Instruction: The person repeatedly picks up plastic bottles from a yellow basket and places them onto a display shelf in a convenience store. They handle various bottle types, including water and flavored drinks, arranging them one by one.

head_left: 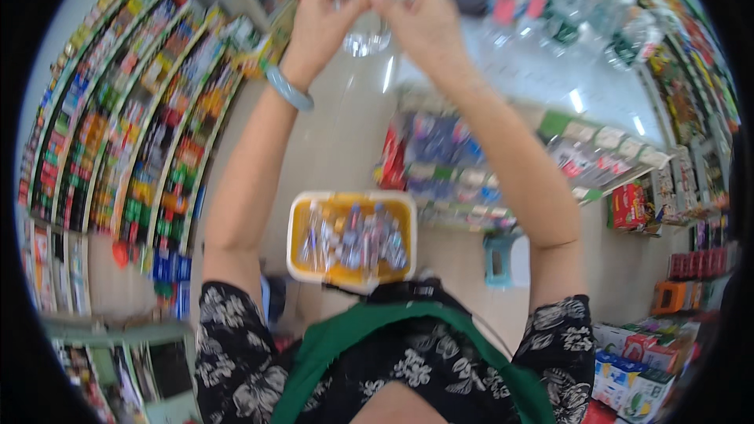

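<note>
Both my arms reach up and away from me to the far edge of the view. Between my left hand (320, 30) and my right hand (422, 22) is a clear bottle (366, 41) with dark blue print on its side. My fingers curl round it from both sides, and the two thumbs meet across its near face. The upper end of the bottle is cut off by the view's edge. Below my arms stands a yellow tub with a white rim (294, 228), close to my body, with several clear bottles (349, 245) lying in it.
Tall shelves (133, 141) packed with colourful goods line the left. A white-topped display counter (503, 71) carries several clear bottles (565, 8) at the far right, with stocked racks under its top. A light blue stool (498, 261) and a red box (631, 208) are right.
</note>
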Demonstrator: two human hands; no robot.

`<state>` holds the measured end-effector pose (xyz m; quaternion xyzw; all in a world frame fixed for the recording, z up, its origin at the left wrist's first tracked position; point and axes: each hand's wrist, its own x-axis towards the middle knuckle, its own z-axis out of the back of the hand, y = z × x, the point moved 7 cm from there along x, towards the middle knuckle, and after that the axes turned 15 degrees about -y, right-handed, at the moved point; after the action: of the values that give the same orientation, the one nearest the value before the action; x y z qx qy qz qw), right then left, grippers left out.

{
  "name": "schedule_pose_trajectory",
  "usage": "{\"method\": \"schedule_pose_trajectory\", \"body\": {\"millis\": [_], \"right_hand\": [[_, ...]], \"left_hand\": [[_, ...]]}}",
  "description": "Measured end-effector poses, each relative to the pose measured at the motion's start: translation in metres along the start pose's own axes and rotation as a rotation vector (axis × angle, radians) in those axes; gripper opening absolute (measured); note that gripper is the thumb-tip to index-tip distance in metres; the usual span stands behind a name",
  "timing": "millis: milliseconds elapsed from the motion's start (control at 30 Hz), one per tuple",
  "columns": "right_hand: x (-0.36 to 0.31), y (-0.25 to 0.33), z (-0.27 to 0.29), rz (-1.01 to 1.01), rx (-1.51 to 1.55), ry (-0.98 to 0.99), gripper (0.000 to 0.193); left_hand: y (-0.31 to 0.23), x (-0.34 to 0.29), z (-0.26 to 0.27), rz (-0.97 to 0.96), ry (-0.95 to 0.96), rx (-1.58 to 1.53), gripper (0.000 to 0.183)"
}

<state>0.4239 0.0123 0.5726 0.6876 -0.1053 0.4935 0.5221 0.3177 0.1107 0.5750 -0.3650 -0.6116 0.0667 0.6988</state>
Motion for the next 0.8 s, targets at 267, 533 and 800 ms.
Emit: {"method": "schedule_pose_trajectory", "body": {"millis": [267,533,800], "right_hand": [[-0.189,0.005,-0.048,-0.668,0.218,0.443,0.055],[-0.471,-0.113,-0.088,-1.187,-0.160,0.733,0.039],[-0.596,-0.151,-0.110,-1.373,-0.284,0.816,0.035]], "left_hand": [[-0.025,-0.191,0.100,0.572,0.128,0.156,0.055],[0.094,-0.458,0.162,1.241,0.101,0.262,0.048],[0.159,-0.583,0.211,1.144,0.310,0.676,0.043]]}}
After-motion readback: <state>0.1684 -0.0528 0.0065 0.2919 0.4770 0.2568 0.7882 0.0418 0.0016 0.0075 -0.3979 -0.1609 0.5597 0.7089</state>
